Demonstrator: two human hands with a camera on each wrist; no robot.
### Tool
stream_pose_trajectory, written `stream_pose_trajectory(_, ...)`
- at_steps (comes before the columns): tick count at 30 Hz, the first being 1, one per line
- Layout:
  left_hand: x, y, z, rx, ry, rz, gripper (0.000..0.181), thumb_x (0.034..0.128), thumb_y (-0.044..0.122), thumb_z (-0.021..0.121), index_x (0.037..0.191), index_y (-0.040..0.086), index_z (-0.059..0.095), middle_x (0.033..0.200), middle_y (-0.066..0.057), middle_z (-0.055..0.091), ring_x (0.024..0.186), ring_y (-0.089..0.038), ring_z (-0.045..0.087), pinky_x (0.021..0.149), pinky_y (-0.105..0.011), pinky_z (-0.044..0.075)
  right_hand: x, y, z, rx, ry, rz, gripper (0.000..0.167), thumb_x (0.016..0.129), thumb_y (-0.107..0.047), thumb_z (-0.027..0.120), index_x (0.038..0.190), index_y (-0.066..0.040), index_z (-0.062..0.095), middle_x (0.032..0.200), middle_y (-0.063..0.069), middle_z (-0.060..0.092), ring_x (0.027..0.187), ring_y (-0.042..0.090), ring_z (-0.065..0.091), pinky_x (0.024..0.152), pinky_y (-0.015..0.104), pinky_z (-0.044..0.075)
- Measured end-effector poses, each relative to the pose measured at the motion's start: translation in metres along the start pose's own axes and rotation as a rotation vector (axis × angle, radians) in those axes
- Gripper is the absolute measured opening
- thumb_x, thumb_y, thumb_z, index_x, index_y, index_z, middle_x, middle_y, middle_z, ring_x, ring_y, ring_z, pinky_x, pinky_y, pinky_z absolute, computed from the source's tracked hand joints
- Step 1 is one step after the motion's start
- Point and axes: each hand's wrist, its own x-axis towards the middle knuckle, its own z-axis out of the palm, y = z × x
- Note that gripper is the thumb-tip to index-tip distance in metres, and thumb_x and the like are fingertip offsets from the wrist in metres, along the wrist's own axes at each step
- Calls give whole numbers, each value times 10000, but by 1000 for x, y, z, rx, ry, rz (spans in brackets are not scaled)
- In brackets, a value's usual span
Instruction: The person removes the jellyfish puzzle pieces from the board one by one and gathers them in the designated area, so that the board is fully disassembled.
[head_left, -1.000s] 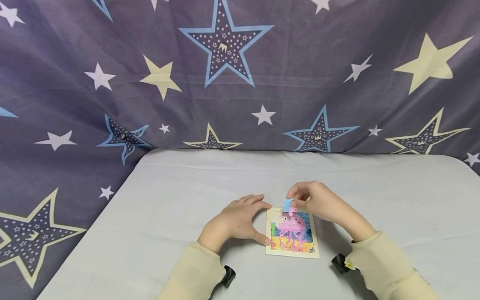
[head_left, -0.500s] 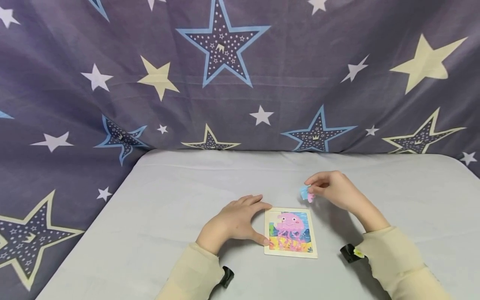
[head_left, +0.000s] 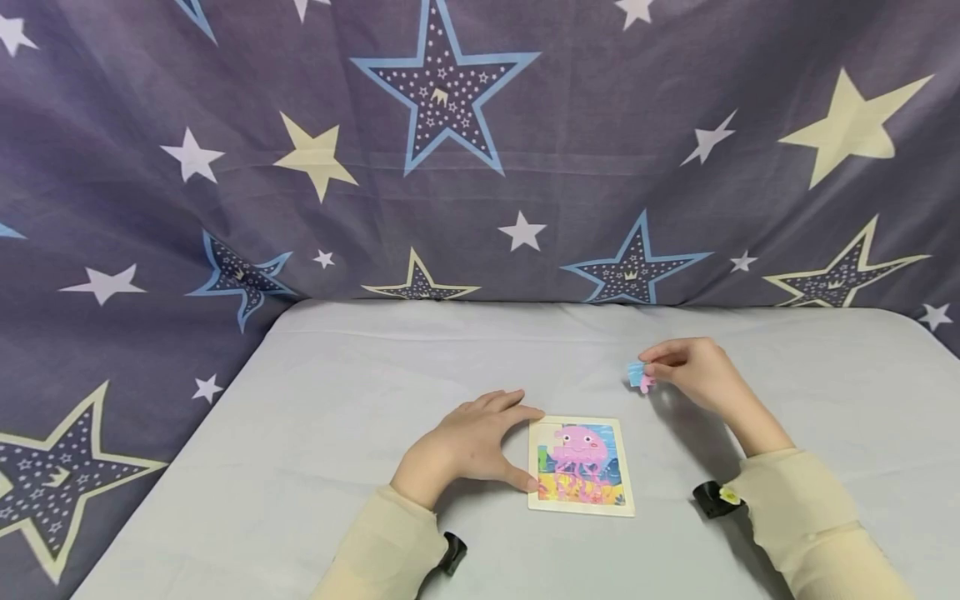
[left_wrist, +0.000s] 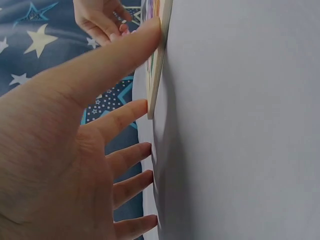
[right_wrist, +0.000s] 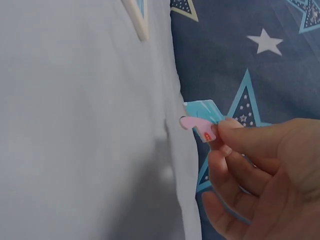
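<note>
A small jigsaw puzzle point(head_left: 581, 454) in a pale wooden frame lies on the table; it pictures a pink jellyfish, and its upper left corner shows a bare pale gap. Spread wide, my left hand point(head_left: 472, 442) touches the frame's left side, thumb point(left_wrist: 145, 42) at the lower corner and index finger at the upper one. Behind and right of the puzzle, my right hand point(head_left: 697, 375) pinches a blue and pink puzzle piece point(right_wrist: 202, 117) between thumb and fingers. The piece is held above the tabletop, apart from the frame.
A light grey cloth covers the table point(head_left: 360, 375). Behind and to the left hangs a dark curtain point(head_left: 570, 167) printed with stars. Each sleeve has a black band or mount point(head_left: 453, 552) near the wrist.
My right hand has lifted the puzzle piece away from the frame's top edge and carried it back and to the right. The left hand stays at the frame.
</note>
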Motion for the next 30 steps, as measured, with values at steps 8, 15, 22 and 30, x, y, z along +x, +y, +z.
stream_pose_trajectory(8,-1,0,-1,0,-18,-2,912,702,598,815,1488,305,456,1623,-4,251,1490,-251,199,1195,-497,191,1,11,-3,-20,13,99,226,917,-90,692,1084,59,718,982,200,728,855,263,654,704,325,502)
stream_pose_trajectory(15,-2,1,0,2,-17,-10,942,679,597,834,1488,299,455,1624,-8,251,1492,-249,193,1196,-498,186,1,16,-2,-27,-20,152,229,906,-40,662,1096,83,695,897,145,728,784,210,649,695,324,518)
stream_pose_trajectory(22,-1,-1,1,8,-18,-7,929,687,587,834,1486,301,454,1622,-2,255,1490,-243,200,1195,-489,199,1,20,-1,-61,-33,156,256,910,-77,678,1116,76,691,913,151,719,810,236,636,738,402,513)
stream_pose_trajectory(30,-1,-2,2,12,-16,-5,932,690,586,832,1491,302,448,1625,-7,247,1495,-250,185,1199,-487,184,-1,19,-6,-84,-34,120,329,922,-153,695,1159,72,672,961,170,705,853,274,629,741,423,518)
